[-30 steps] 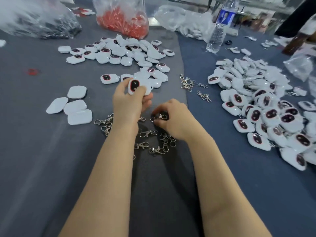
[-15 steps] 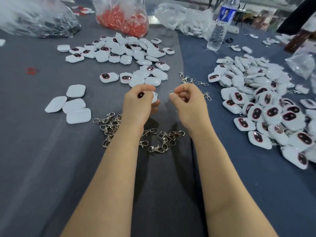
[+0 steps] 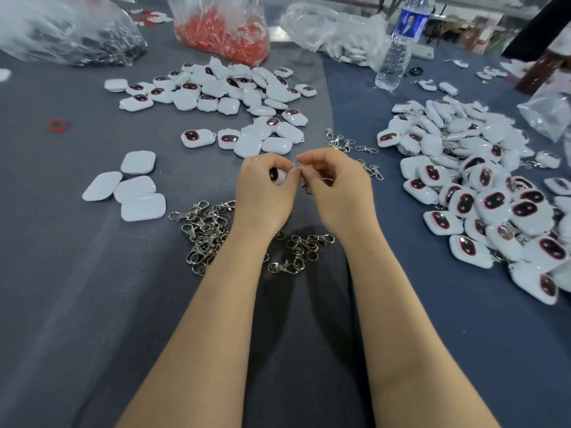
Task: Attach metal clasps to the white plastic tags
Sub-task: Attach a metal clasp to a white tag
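My left hand (image 3: 265, 193) grips a white plastic tag (image 3: 276, 176) with a dark oval face, mostly hidden by the fingers. My right hand (image 3: 336, 188) pinches a metal clasp (image 3: 304, 180) right beside the tag, fingertips of both hands almost touching above the grey cloth. A heap of loose metal clasps (image 3: 207, 233) lies below my left wrist, and more clasps (image 3: 296, 251) lie between my forearms. A pile of white tags (image 3: 234, 97) sits behind my hands.
A large pile of tags with clasps (image 3: 494, 193) fills the right side. Several face-down tags (image 3: 136, 193) lie at left. Behind stand a bag of red parts (image 3: 222, 35), a bag of dark parts (image 3: 71, 35), a clear bag (image 3: 336, 32) and a water bottle (image 3: 398, 47).
My right hand picked a clasp from the heap and rose to meet my left hand. My left hand brought the tag nearer; the two hands have closed together.
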